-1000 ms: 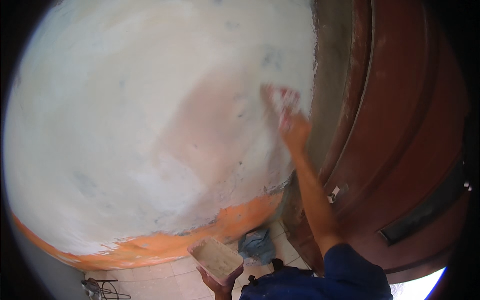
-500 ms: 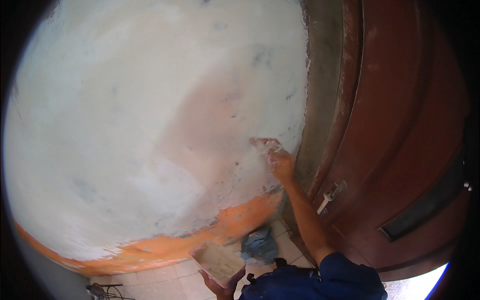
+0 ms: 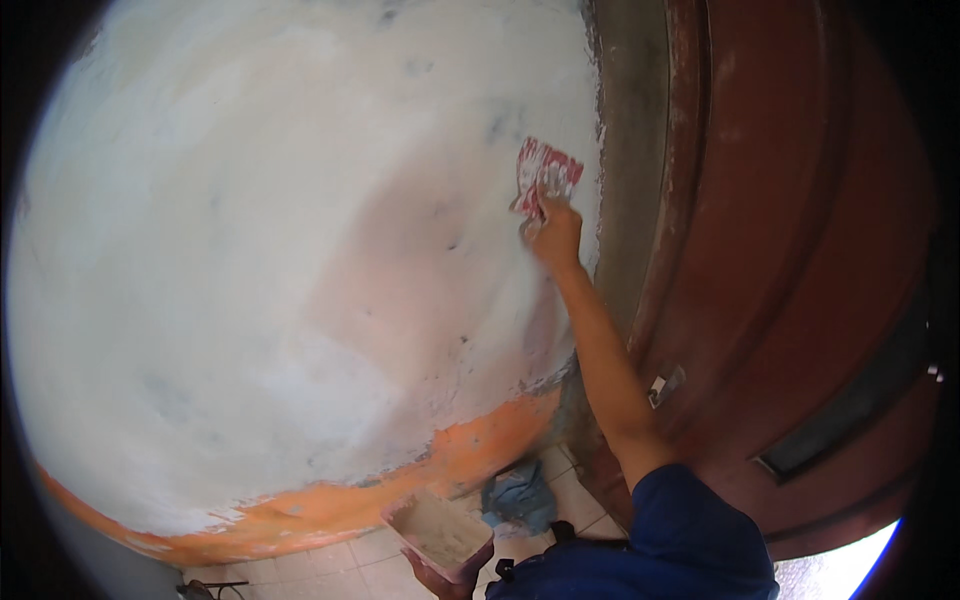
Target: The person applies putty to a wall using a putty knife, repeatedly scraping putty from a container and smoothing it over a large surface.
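My right hand is closed around a red, putty-smeared spreader, held up against the wall near its right edge. White putty covers most of that wall, with a pinkish patch in the middle and a few dark specks. Low down, my left hand grips a rectangular container from beneath and the side. Pale putty lies inside the container. Some fingers of the left hand are hidden under it.
Bare orange paint runs along the wall's foot. A dark red door with a handle stands close on the right. On the tiled floor lies a blue-grey bag; a dark metal object sits at lower left.
My right hand has moved up the wall with the spreader, whose broad red face now shows. The left hand and container have hardly moved.
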The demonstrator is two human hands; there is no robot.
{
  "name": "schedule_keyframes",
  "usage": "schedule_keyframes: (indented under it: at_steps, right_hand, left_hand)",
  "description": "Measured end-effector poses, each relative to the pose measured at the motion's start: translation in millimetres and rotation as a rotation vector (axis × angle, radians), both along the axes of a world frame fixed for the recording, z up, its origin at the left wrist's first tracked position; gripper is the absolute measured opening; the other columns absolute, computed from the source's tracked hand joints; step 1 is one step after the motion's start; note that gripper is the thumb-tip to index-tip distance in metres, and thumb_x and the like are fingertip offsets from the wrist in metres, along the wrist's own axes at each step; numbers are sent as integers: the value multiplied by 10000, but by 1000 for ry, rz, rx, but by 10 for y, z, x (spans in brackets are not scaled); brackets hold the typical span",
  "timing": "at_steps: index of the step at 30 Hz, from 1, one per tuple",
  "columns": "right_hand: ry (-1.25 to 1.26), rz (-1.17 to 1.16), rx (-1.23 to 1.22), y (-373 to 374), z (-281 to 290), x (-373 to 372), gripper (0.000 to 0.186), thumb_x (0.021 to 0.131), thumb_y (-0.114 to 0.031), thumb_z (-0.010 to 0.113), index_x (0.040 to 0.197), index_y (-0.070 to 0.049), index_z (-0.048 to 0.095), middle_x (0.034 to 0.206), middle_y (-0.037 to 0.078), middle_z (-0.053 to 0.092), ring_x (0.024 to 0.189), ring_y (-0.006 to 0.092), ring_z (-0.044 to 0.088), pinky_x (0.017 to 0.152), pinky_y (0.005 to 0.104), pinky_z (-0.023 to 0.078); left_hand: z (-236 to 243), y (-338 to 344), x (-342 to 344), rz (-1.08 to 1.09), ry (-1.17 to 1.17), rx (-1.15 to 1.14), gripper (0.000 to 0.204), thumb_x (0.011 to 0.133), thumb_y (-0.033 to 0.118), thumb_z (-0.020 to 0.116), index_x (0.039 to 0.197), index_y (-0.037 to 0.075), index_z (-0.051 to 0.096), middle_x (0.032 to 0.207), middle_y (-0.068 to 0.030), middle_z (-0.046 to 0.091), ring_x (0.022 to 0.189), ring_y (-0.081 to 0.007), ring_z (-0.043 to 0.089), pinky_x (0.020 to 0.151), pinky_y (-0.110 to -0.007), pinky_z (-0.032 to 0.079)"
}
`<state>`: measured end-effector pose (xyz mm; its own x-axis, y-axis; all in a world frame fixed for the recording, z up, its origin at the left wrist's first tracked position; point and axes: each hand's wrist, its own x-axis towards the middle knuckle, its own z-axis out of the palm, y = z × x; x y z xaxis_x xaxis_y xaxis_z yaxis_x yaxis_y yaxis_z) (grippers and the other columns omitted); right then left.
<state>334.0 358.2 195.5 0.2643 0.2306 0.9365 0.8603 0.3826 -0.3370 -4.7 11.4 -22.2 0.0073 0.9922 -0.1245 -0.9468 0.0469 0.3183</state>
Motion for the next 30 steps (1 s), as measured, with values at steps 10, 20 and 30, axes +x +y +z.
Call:
schedule_keyframes:
  at_steps: [10, 20, 30]
  right_hand:
    - [160, 212, -283, -733, -828, 78, 345, 639, -45, 661, 983, -40, 693, 843, 182, 647, 790, 337, 626, 717, 377, 507]
    - [-217, -217, -36, -255, 717, 694, 427, 637, -3, 636, 1060, -53, 672, 912, 177, 647, 937, 352, 590, 844, 421, 453]
    - [152, -94, -133, -501, -1587, 211, 470, 630, -27, 616, 1099, -38, 653, 1017, 188, 643, 1027, 350, 574, 893, 435, 429]
  left_hand:
    - [-56, -4, 23, -21, 20, -36, 780, 875, 678, 251, 1410, 111, 265, 1363, -162, 368, 1228, -357, 391, 996, -537, 320]
    - [73, -97, 257, -76, -1, 7, 700, 882, 617, 341, 1421, 177, 274, 1398, -133, 371, 1244, -377, 403, 990, -580, 336]
    - [114, -153, 286, 30, 43, -34, 761, 880, 656, 243, 1409, 110, 265, 1369, -159, 373, 1222, -366, 406, 990, -549, 334]
